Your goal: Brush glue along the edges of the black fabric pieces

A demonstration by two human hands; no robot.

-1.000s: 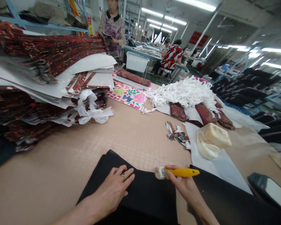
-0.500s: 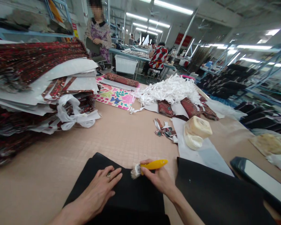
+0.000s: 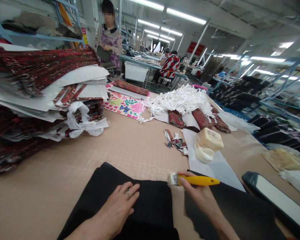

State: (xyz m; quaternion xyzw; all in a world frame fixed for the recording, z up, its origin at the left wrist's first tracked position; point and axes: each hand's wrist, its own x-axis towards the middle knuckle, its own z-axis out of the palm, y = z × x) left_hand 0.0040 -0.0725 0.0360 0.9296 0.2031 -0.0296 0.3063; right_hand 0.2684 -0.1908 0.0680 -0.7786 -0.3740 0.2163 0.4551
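Observation:
A black sheet of fabric (image 3: 155,203) lies on the tan table in front of me, possibly in layers. My left hand (image 3: 120,203) rests flat on it, fingers stretched out, a ring on one finger. In my right hand (image 3: 198,193) is a paintbrush (image 3: 197,180) with a yellow handle, gripped between thumb and fingers. White paste coats its bristles, which are at the right edge of the black fabric; whether they touch it I cannot tell. A second dark piece of fabric (image 3: 230,206) lies to the right, partly behind my right hand and forearm.
Beyond the brush, a cream-coloured tub (image 3: 208,143) sits on white paper (image 3: 221,166). Tall stacks of red patterned pieces (image 3: 65,63) stand at left. White strips (image 3: 182,100) are heaped at the back. A dark, pale-topped object (image 3: 277,196) lies at right. A person (image 3: 110,43) stands beyond the table.
My right hand has moved the brush rightward, from over the middle of the black fabric to its right edge. My left hand has shifted slightly right and stays flat on the fabric.

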